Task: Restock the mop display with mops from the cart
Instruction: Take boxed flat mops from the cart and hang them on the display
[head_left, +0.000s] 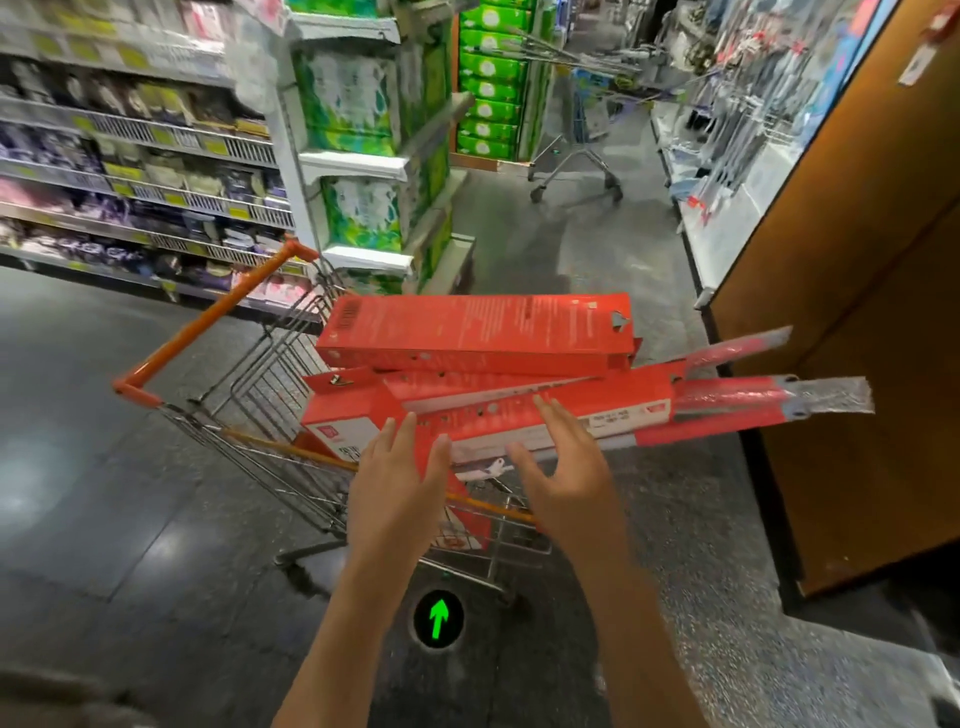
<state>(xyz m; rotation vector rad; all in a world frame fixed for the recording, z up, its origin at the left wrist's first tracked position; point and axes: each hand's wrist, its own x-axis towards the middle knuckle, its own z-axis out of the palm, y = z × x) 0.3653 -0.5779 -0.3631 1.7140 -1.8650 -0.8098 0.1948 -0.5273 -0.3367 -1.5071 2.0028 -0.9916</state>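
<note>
Both hands reach with fingers spread wide, holding nothing: the left hand and right hand hover at the nearest long red cardboard mop box, stacked across the orange-handled wire cart.

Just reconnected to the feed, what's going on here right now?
A person stands in a store aisle at a shopping cart loaded with long red mop boxes. The left hand and right hand, both open, reach over the nearest box; neither grips it yet. All the boxes lie in the cart.
</note>
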